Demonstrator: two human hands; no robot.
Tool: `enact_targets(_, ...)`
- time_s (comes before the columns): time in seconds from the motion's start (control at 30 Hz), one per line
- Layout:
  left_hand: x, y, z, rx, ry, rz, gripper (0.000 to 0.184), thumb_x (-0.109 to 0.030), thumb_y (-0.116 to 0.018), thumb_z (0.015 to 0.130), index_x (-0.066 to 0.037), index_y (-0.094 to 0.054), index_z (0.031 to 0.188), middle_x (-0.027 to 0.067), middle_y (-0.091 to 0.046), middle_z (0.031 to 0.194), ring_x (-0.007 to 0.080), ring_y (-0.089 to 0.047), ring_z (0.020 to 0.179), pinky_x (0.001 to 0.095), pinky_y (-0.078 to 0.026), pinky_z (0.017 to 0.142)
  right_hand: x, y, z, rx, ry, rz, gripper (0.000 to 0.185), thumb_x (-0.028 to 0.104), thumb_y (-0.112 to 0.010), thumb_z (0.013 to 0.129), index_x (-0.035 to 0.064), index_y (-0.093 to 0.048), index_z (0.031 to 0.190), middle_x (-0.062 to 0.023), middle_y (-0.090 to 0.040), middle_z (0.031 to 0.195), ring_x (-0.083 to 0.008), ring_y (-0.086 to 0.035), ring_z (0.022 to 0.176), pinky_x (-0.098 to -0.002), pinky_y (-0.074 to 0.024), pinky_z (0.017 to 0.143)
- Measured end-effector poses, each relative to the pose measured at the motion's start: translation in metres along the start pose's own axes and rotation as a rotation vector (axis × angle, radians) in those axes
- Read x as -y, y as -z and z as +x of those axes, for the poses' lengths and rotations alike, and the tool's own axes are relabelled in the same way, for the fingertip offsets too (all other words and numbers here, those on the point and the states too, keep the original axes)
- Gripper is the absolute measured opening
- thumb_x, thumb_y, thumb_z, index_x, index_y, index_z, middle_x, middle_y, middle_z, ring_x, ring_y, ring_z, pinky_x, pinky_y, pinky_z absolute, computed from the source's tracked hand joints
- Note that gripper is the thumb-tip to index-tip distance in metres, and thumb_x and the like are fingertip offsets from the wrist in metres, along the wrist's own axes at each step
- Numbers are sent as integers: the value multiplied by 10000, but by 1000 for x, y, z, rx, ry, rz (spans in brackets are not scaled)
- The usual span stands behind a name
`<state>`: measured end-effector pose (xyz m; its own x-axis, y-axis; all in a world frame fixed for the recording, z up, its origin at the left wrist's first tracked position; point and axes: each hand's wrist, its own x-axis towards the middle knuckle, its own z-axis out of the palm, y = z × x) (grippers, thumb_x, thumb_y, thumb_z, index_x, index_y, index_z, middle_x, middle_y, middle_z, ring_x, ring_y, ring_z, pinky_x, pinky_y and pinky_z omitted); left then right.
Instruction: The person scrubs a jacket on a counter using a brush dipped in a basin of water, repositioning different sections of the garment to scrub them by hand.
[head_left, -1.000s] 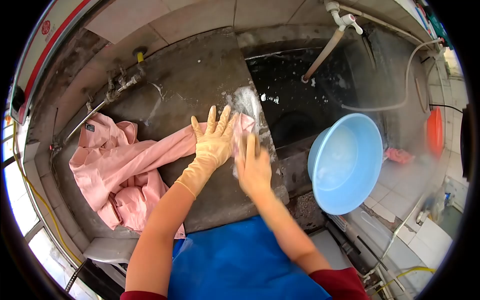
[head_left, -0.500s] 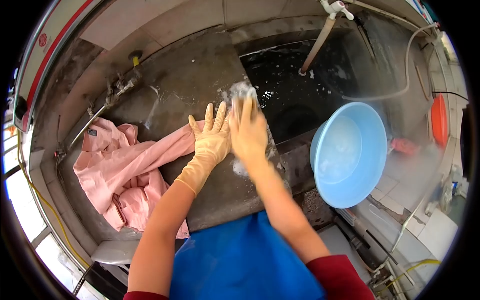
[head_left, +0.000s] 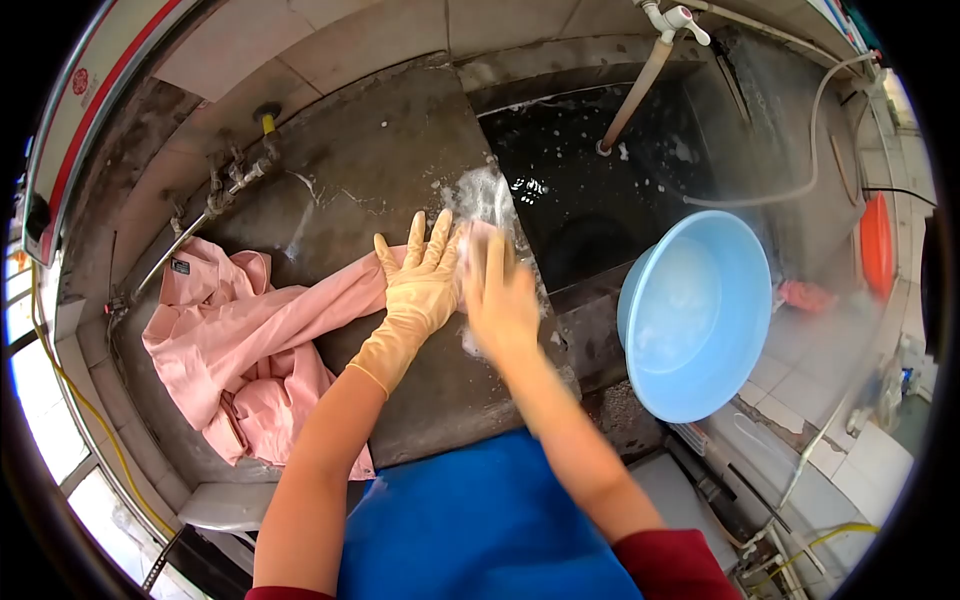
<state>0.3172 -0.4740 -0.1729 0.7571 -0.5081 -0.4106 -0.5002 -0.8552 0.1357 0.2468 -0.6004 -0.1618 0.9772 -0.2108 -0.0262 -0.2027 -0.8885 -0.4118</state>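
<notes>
A pink shirt (head_left: 235, 350) lies bunched on the wet grey slab, one sleeve stretched right toward the slab's edge. My left hand (head_left: 420, 280), in a pale yellow rubber glove, presses flat on that sleeve with its fingers spread. Right beside it, my right hand (head_left: 500, 300) is over the sleeve's end, smeared by motion. Its fingers are closed over what looks like a scrubbing brush, mostly hidden under them. White suds (head_left: 483, 195) spread on the slab just beyond the fingers.
A sink basin of dark water (head_left: 600, 220) lies right of the slab, with a pipe under a white tap (head_left: 675, 20). A light blue plastic basin (head_left: 745, 300) with soapy water stands to the right. Metal pipework (head_left: 245, 175) runs along the left wall.
My right hand has moved slightly back toward me over the sleeve's end, uncovering more suds. My left hand stays flat on the sleeve.
</notes>
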Motion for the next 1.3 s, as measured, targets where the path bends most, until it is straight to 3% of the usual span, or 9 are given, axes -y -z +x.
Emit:
enact_targets(0.07,-4,-4,-5,-11,16,-22,605,-358,-430,1021,-217,-319,1599,-6,-143,1711,304,-56,1582,810,38,1101,15,26,72,139,-312,190,691,257,-583,977,5,-316,1563,-292,-461,1448,-430,-558,990,-502,-511,889)
enact_targets(0.23,-1,-2,-1,-24,4,31,592,-333,-415,1022,-200,-333,1593,-24,-155,1707,293,-66,1581,790,32,1121,12,14,-56,45,89,-1,800,269,-646,935,-17,-242,1565,-317,-491,1376,-480,-572,1003,-553,-490,943)
enact_targets(0.43,-2,-1,-2,-21,17,111,643,-365,-458,1000,-224,-297,1606,-23,-159,1706,282,-85,1579,743,22,1160,21,21,58,243,-303,63,796,290,-624,962,3,-194,1568,-302,-481,1416,-427,-589,1028,-484,-528,871)
enact_targets(0.57,-2,4,0,-45,9,-13,623,-366,-420,1018,-235,-283,1611,-41,-162,1704,266,-97,1578,739,19,1165,18,20,-52,225,-122,39,800,294,-635,955,-21,-209,1554,-313,-437,1473,-447,-582,1109,-487,-523,904)
enact_targets(0.7,-2,-10,0,-93,11,18,588,-340,-409,1034,-245,-299,1604,-55,-172,1701,252,-109,1577,739,22,1165,11,15,64,85,-251,78,810,349,-634,959,46,-211,1579,-285,-592,1090,-417,-624,976,-448,-554,823)
enact_targets(1.03,20,8,13,-273,-140,-364,580,-228,-509,988,-243,-405,1558,14,-181,1701,306,-121,1570,629,-53,1232,4,68,-110,436,-297,507,843,370,-630,953,83,-180,1606,-380,-477,1316,-492,-543,1135,-507,-475,997)
enact_targets(1.13,6,89,27,-29,-550,168,412,-158,-631,857,-176,-709,1262,61,-320,1646,322,-158,1561,589,-104,1245,-15,62,-120,268,-292,700,833,373,-611,972,59,-173,1607,-386,-478,1291,-518,-526,1146,-508,-453,1020)
enact_targets(1.27,2,145,38,130,-705,81,242,-176,-666,836,-122,-772,1047,74,-474,1541,275,-259,1530,560,-134,1254,-24,69,-128,138,-339,778,766,346,-584,1001,40,-211,1597,-317,-451,1449,-492,-460,1261,-498,-406,1077)
enact_targets(1.3,2,155,33,-76,-734,112,156,-166,-676,840,-87,-749,953,99,-571,1420,290,-486,1374,489,-351,1171,-26,70,-130,102,-349,784,739,337,-571,1012,35,-228,1592,-289,-437,1486,-484,-453,1270,-497,-393,1088)
